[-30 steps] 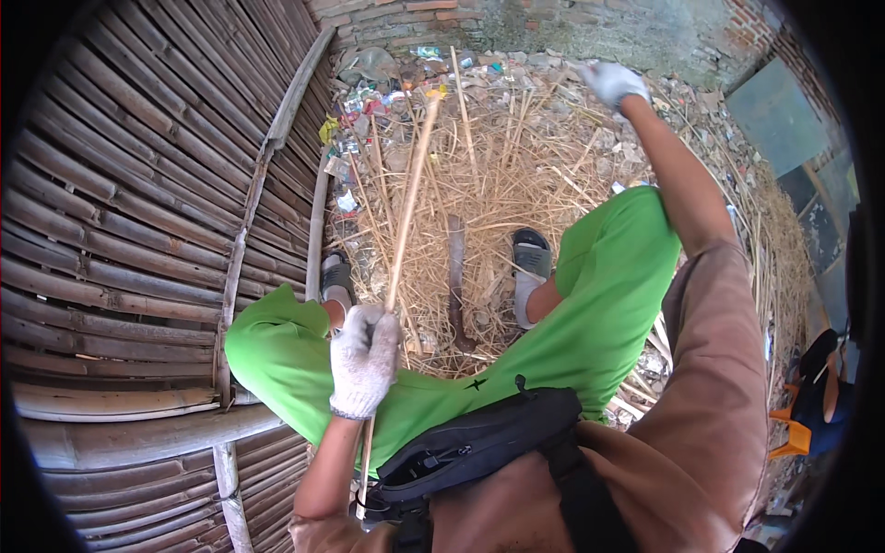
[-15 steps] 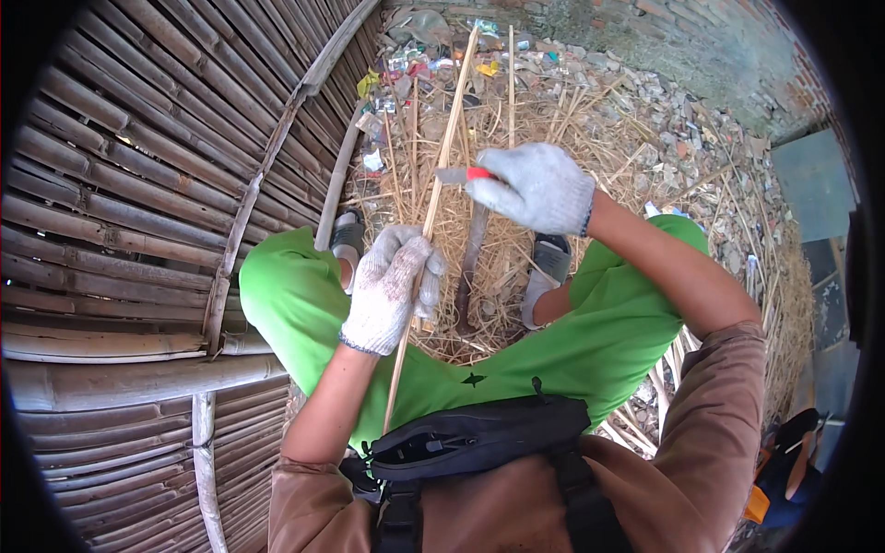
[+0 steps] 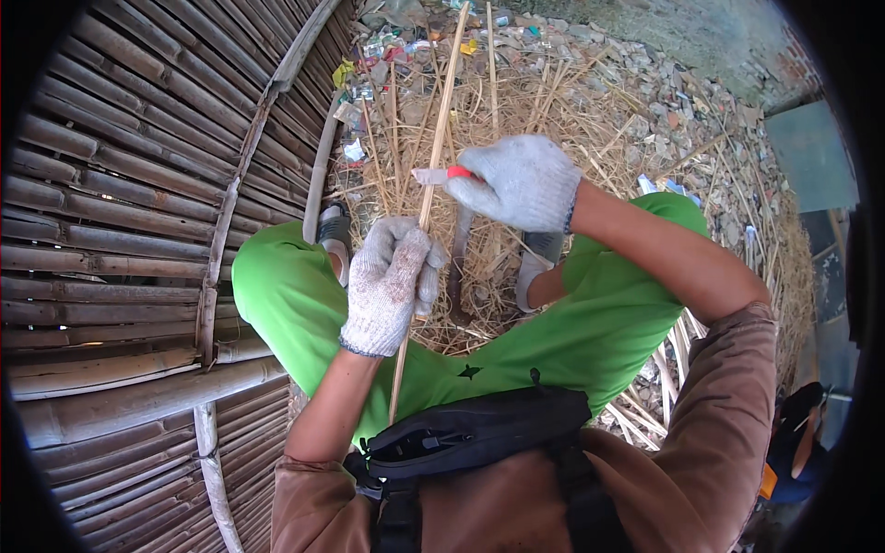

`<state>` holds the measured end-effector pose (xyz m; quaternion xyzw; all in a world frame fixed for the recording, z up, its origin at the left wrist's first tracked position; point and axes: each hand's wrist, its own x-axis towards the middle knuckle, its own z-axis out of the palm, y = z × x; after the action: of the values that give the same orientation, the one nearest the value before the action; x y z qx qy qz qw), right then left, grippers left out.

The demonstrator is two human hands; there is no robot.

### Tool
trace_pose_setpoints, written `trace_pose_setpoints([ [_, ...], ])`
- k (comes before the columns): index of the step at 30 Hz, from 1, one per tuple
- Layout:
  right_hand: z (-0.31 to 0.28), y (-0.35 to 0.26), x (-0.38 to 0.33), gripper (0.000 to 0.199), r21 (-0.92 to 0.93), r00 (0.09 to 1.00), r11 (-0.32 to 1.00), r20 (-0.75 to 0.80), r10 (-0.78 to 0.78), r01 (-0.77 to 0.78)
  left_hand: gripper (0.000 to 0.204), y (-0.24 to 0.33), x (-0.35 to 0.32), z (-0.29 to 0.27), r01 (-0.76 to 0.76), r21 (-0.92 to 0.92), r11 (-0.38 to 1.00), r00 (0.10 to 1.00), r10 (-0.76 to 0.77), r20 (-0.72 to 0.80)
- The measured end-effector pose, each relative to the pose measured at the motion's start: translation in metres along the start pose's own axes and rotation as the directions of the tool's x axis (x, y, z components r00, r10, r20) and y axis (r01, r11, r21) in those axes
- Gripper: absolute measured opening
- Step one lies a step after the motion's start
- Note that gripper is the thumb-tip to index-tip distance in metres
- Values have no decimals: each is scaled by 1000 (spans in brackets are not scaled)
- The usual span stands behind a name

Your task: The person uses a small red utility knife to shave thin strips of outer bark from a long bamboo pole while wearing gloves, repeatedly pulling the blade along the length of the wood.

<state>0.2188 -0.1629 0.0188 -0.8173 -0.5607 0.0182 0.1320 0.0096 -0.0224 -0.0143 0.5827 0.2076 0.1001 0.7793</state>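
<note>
My left hand [image 3: 387, 281], in a soiled white knit glove, is closed round a long pale bamboo strip [image 3: 441, 129]. The strip slants from my lap up toward the far rubble. My right hand [image 3: 521, 182], gloved as well, grips a knife by its red handle [image 3: 458, 172]. The knife's short, broad blade [image 3: 429, 176] lies across the strip, a little beyond my left hand. Whether the edge bites into the strip I cannot tell. Below the blade, between my feet, a dark stick [image 3: 458, 267] stands among the shavings.
Straw-like bamboo shavings [image 3: 525, 111] cover the ground between my legs. Litter and broken rubble [image 3: 645, 120] lie farther out. A bamboo slat wall [image 3: 120, 212] closes off the left side. A black waist bag [image 3: 479, 429] rests on my lap. Split strips [image 3: 659, 378] lie beside my right thigh.
The view has shifted slightly, so the surroundings sit a little farther left and higher. Both hands keep their grips, and the blade remains across the strip.
</note>
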Motion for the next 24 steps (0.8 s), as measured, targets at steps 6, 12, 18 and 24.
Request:
trace_pose_setpoints([
  [6, -13, 5, -2, 55, 2, 998, 998, -8, 57, -57, 16, 1, -6, 4, -27, 18, 999, 999, 26, 27],
  [12, -1, -18, -13, 50, 48, 990, 994, 99, -99, 95, 16, 0, -7, 4, -15, 93, 996, 1000, 15, -8],
  [18, -8, 6, -4, 54, -68, 1000, 997, -6, 26, -27, 14, -1, -12, 6, -44, 150, 988, 999, 45, -6],
  [24, -31, 42, 4, 55, -87, 990, 986, -45, 136, -140, 16, -12, -26, 3, -87, 211, 974, 996, 80, 39],
])
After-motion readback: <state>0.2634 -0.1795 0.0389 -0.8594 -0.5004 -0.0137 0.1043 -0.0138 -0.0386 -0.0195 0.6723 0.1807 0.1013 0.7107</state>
